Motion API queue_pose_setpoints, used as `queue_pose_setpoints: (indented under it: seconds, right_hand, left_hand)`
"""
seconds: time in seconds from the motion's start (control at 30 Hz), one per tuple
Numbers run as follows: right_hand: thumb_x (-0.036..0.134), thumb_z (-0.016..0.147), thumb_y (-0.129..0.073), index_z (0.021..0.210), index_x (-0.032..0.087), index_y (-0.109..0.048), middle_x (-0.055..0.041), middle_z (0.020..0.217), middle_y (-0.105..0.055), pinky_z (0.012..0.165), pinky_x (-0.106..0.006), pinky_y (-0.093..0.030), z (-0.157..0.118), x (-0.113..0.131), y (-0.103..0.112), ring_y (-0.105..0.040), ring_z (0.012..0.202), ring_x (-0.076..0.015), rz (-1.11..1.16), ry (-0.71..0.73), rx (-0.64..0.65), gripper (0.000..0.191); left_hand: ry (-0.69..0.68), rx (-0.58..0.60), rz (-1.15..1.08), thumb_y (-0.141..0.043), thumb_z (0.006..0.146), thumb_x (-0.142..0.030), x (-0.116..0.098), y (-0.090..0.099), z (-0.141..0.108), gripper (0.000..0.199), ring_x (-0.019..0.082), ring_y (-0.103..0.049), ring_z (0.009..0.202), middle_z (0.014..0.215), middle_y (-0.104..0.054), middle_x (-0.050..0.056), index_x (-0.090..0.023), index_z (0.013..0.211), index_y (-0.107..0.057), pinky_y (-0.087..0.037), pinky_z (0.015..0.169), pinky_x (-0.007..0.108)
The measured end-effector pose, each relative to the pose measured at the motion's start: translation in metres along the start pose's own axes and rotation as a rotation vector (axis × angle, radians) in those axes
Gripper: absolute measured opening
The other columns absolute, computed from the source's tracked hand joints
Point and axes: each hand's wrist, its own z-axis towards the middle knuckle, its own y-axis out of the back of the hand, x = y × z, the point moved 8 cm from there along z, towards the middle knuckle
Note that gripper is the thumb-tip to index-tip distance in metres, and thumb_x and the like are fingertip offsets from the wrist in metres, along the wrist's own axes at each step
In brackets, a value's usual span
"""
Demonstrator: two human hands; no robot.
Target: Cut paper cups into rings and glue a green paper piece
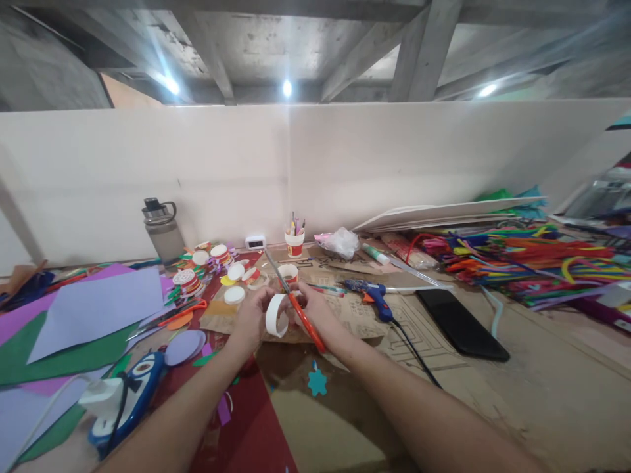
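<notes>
Head view, cluttered worktable [557, 381], white partition [221, 164], concrete beams [414, 52], bright lights [287, 88].

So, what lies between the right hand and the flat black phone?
In the head view, a blue plastic glue gun and its black cable lie between the right hand and the phone.

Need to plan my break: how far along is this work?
Some red-and-white pieces on the left look decorated and done. In hand: a white ring in the left hand, scissors in the right hand. Probably left: the ring, which looks plain. Total unclear.
</notes>
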Motion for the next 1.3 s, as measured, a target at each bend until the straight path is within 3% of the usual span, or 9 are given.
queue_pose_setpoints:
  seconds: [0.17, 0.27, 0.43, 0.73, 0.83, 1.0, 1.3]
  right_hand:
    - [0.029, 0.070, -0.063, 0.114, 0.020, -0.055, 0.0006, 0.076, -0.063, 0.058, -0.025, -0.048, -0.001, 0.010, -0.002, -0.057, 0.062, -0.0139, 0.021, 0.147, 0.025, 0.045]
    - [0.029, 0.076, -0.058, 0.123, 0.020, -0.052, -0.0027, 0.091, -0.065, 0.072, -0.029, -0.050, -0.006, 0.020, 0.005, -0.060, 0.077, -0.0167, -0.093, 0.254, -0.052, 0.048]
    - [0.026, 0.085, -0.052, 0.128, 0.022, -0.050, -0.0070, 0.118, -0.062, 0.094, -0.035, -0.045, -0.020, 0.036, 0.000, -0.058, 0.104, -0.0201, -0.313, 0.357, -0.053, 0.043]
    - [0.033, 0.086, -0.056, 0.129, 0.019, -0.049, -0.0105, 0.115, -0.060, 0.090, -0.035, -0.046, -0.024, 0.034, -0.009, -0.057, 0.100, -0.0218, -0.571, 0.357, -0.013, 0.046]
    - [0.024, 0.085, -0.055, 0.126, 0.018, -0.053, -0.0101, 0.110, -0.062, 0.088, -0.035, -0.046, -0.024, 0.031, -0.013, -0.058, 0.096, -0.0211, -0.637, 0.365, 0.044, 0.042]
    - [0.017, 0.083, -0.052, 0.130, 0.018, -0.052, -0.0110, 0.114, -0.063, 0.090, -0.035, -0.047, -0.027, 0.034, -0.014, -0.059, 0.099, -0.0212, -0.678, 0.388, 0.044, 0.048]
    - [0.016, 0.084, -0.051, 0.135, 0.020, -0.050, -0.0101, 0.123, -0.061, 0.098, -0.037, -0.044, -0.030, 0.041, -0.013, -0.056, 0.111, -0.0222, -0.683, 0.380, 0.048, 0.051]
  left_hand:
    - [-0.039, -0.075, -0.074, -0.085, 0.054, -0.019, 0.003, 0.013, 0.006, 0.026, 0.008, -0.043, 0.048, 0.056, -0.055, -0.004, -0.017, 0.064, -0.061, -0.033, 0.046, 0.020]
    - [-0.104, -0.104, -0.184, -0.087, 0.056, -0.026, -0.002, 0.023, 0.012, 0.030, 0.006, -0.040, 0.048, 0.054, -0.049, -0.004, -0.016, 0.061, -0.059, -0.030, 0.045, 0.019]
    - [-0.154, -0.129, -0.293, -0.088, 0.057, -0.031, -0.013, 0.032, 0.014, 0.033, 0.004, -0.041, 0.049, 0.058, -0.052, -0.004, -0.015, 0.068, -0.062, -0.031, 0.046, 0.017]
    - [-0.230, -0.169, -0.426, -0.087, 0.057, -0.019, -0.027, 0.042, 0.014, 0.031, 0.005, -0.047, 0.052, 0.062, -0.054, -0.004, -0.016, 0.069, -0.059, -0.037, 0.050, 0.017]
    - [-0.231, -0.175, -0.443, -0.088, 0.053, -0.018, -0.030, 0.042, 0.013, 0.034, 0.005, -0.050, 0.054, 0.064, -0.056, -0.004, -0.016, 0.072, -0.061, -0.040, 0.052, 0.016]
    - [-0.208, -0.199, -0.443, -0.091, 0.047, -0.021, -0.033, 0.039, 0.009, 0.041, 0.006, -0.054, 0.054, 0.069, -0.061, -0.003, -0.015, 0.077, -0.064, -0.045, 0.053, 0.018]
    - [-0.236, -0.139, -0.422, -0.091, 0.049, -0.024, -0.033, 0.035, 0.010, 0.037, 0.006, -0.052, 0.051, 0.061, -0.056, -0.004, -0.014, 0.068, -0.061, -0.042, 0.050, 0.017]
